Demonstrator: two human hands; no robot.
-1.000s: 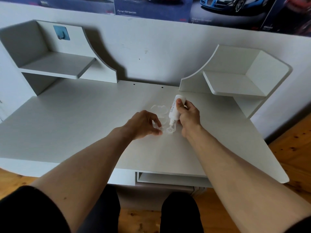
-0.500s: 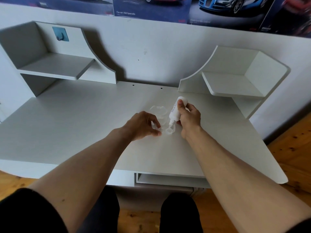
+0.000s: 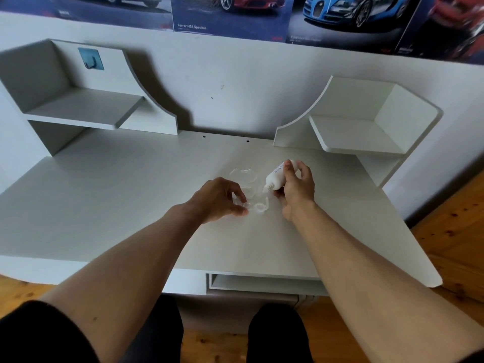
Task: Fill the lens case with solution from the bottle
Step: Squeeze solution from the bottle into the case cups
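A clear plastic lens case (image 3: 258, 206) lies open on the white desk (image 3: 131, 195), its transparent lid (image 3: 243, 176) flipped back behind it. My left hand (image 3: 220, 199) pinches the case's left end with thumb and fingers. My right hand (image 3: 297, 189) grips a small white solution bottle (image 3: 275, 178), tilted with its nozzle pointing down and left, a little above and behind the case's right well. Whether liquid is in the wells cannot be told.
Two white corner shelves stand at the back, the left shelf (image 3: 78, 111) and the right shelf (image 3: 358, 134). A blue hook (image 3: 90, 58) is stuck on the left one. Car posters (image 3: 235, 14) hang on the wall. An open slot (image 3: 262, 281) sits under the desk front.
My right hand has lifted the bottle up and to the right, taking its nozzle off the case's right well. My left hand stays on the case.
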